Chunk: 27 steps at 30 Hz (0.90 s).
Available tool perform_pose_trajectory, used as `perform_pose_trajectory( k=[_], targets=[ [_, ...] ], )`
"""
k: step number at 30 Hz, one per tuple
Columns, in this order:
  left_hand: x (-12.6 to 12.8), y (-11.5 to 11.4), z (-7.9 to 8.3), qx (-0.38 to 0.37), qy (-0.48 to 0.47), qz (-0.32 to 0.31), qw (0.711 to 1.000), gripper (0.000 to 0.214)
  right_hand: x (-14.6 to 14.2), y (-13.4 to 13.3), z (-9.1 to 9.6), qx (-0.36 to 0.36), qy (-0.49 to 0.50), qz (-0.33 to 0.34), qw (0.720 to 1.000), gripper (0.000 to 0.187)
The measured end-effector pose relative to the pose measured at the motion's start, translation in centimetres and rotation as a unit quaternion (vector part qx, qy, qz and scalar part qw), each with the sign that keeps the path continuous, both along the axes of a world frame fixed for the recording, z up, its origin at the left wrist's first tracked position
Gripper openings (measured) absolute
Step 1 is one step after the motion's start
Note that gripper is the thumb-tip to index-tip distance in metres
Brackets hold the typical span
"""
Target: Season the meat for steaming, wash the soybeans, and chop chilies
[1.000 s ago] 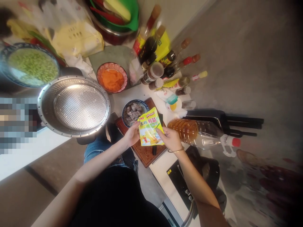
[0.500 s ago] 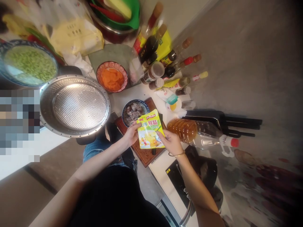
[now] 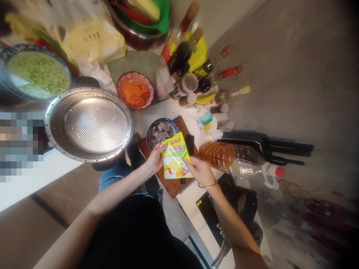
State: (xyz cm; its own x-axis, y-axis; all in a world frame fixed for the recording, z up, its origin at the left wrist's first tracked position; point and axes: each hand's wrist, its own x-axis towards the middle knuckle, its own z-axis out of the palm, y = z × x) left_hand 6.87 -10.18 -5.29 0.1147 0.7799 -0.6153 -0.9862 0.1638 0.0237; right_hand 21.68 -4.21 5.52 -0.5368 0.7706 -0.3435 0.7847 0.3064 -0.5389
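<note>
Both of my hands hold a yellow seasoning packet (image 3: 175, 158) with red and green print, above a dark red cutting board (image 3: 171, 185). My left hand (image 3: 155, 158) pinches its left edge. My right hand (image 3: 199, 170), with a bangle on the wrist, grips its right side. Just behind the packet sits a small patterned bowl of chopped meat (image 3: 159, 130) on the board.
A large steel perforated pan (image 3: 89, 124) lies to the left, beside a bowl of green beans (image 3: 37, 74). A red bowl of carrot slices (image 3: 135, 90), several sauce bottles (image 3: 193, 71) and a lying oil bottle (image 3: 238, 158) crowd the counter. A black cooktop (image 3: 213, 211) is lower right.
The packet has tilted and narrowed slightly in my hands, drawn a little nearer to me. The view shifted a little; nothing else on the counter moved.
</note>
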Motion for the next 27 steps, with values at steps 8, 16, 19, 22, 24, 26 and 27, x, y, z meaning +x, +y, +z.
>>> perform_pose_trajectory(
  k=[8,16,19,22,24,26,27],
  targets=[
    [0.4,-0.2,-0.4,-0.053,-0.009,-0.017,0.998,0.031,0.8,-0.7,-0.4,0.004,0.003,-0.027,1.0,0.048],
    [0.4,-0.9,1.6,-0.098,0.065,0.043,0.992,0.054,2.5,-1.3,-1.4,-0.021,0.03,-0.062,0.997,0.041],
    [0.3,-0.9,2.4,-0.101,0.08,0.05,0.99,0.062,3.2,-1.8,-1.9,-0.044,0.048,-0.084,0.994,0.04],
    [0.4,-0.8,2.9,-0.096,0.098,0.05,0.989,0.069,3.6,-2.2,-2.5,-0.063,0.067,-0.105,0.99,0.04],
    [0.4,-0.9,3.1,-0.082,0.122,0.048,0.988,0.073,3.8,-2.4,-2.9,-0.078,0.084,-0.12,0.986,0.039],
    [0.4,-1.0,3.3,-0.059,0.158,0.044,0.985,0.077,3.9,-2.6,-3.3,-0.086,0.104,-0.133,0.982,0.039],
    [0.3,-1.0,3.4,-0.045,0.179,0.04,0.982,0.078,4.0,-2.7,-3.6,-0.087,0.114,-0.138,0.98,0.039]
  ],
)
